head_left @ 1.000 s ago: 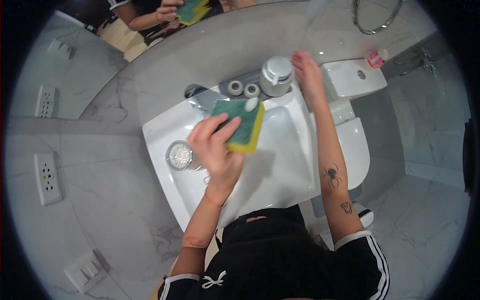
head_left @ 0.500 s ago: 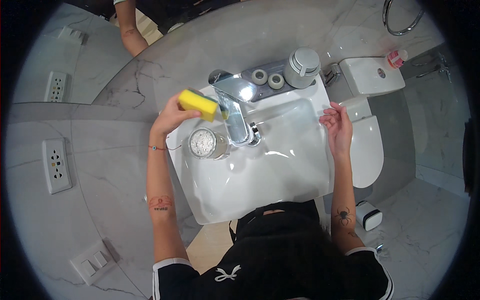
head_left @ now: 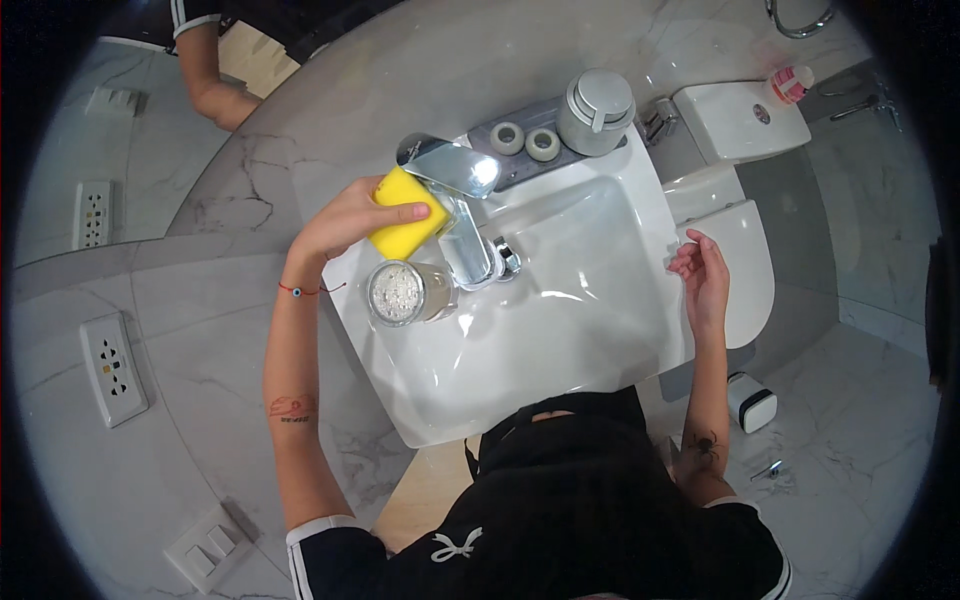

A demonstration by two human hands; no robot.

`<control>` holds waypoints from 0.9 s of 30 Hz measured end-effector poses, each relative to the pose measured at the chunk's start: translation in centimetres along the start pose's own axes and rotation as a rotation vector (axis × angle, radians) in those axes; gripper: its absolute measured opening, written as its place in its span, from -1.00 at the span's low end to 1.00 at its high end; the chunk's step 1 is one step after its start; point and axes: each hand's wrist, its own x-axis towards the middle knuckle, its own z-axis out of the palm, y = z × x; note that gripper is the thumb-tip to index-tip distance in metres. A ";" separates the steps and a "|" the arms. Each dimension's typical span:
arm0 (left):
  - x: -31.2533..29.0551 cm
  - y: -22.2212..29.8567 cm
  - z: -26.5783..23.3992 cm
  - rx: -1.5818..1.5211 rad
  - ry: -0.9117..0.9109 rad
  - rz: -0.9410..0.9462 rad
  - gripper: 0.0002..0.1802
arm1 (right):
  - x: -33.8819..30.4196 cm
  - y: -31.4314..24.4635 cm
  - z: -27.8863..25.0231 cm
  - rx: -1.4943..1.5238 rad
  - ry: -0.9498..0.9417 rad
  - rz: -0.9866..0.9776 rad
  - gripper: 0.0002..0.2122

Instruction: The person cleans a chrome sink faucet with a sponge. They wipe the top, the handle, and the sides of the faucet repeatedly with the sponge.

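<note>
My left hand (head_left: 352,218) grips a yellow sponge (head_left: 405,213) and presses it against the side of the chrome faucet (head_left: 462,205) at the back of the white sink (head_left: 560,330). A glass cup (head_left: 404,292) with a pale grainy top stands just below the sponge on the sink's left rim. My right hand (head_left: 700,272) rests on the right rim of the sink, fingers loosely curled, holding nothing.
A grey tray behind the basin carries two small round pieces (head_left: 525,141) and a grey lidded canister (head_left: 596,110). A white toilet (head_left: 740,190) stands to the right, with a pink bottle (head_left: 790,83) on its tank. A mirror (head_left: 150,100) and wall sockets (head_left: 113,366) lie left.
My left hand carried the sponge from over the basin to the faucet and now holds it against the tap. My right hand moved from the back of the sink to its right rim.
</note>
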 end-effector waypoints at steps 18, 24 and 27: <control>1.3 -3.3 -3.0 0.353 0.275 -0.070 -0.32 | -0.3 -1.0 -0.9 -0.130 0.010 -0.005 -0.73; -1.6 0.9 -1.6 0.094 0.121 0.065 -0.36 | -0.1 -1.2 -1.7 -0.118 0.040 0.006 -0.75; -0.8 0.8 1.2 0.249 0.274 0.056 -0.38 | 0.4 -1.2 -0.7 -0.157 0.026 0.009 -0.75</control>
